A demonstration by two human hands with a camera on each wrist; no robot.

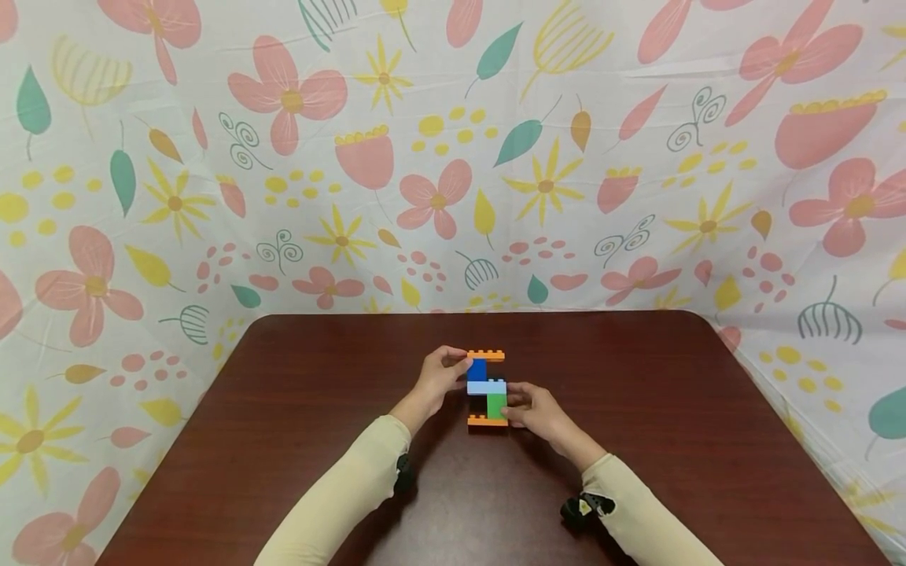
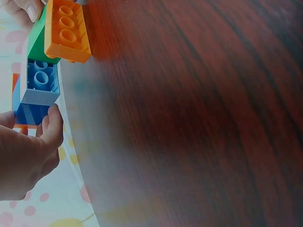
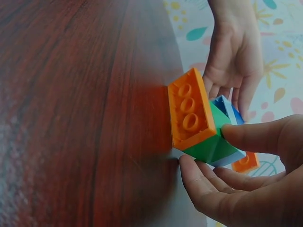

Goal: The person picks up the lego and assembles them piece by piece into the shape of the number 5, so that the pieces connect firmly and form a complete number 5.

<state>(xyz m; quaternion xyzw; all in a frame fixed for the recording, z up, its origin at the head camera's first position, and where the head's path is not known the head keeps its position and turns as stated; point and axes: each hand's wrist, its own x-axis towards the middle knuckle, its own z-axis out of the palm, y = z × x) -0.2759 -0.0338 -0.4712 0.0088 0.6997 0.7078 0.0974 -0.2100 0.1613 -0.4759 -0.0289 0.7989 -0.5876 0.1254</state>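
Note:
A joined stack of toy building bricks is held up between both hands, its hollow underside visible in the wrist views. At its base is an orange brick (image 1: 487, 423), then a green brick (image 1: 496, 406) on the right side, a light blue brick (image 1: 481, 387), a blue brick (image 1: 477, 369) on the left side, and another orange brick (image 1: 486, 356) on top. My left hand (image 1: 437, 377) pinches the blue brick between thumb and fingers. From the right, my right hand (image 1: 543, 414) grips the green brick, with the thumb (image 3: 255, 137) on its face.
Beneath the bricks lies a dark brown wooden table (image 1: 318, 369) with rounded far corners. A white cloth (image 1: 439, 267) printed with flowers and leaves hangs behind it. Dark straps with small devices (image 1: 586, 507) sit at the cuffs of the cream sleeves.

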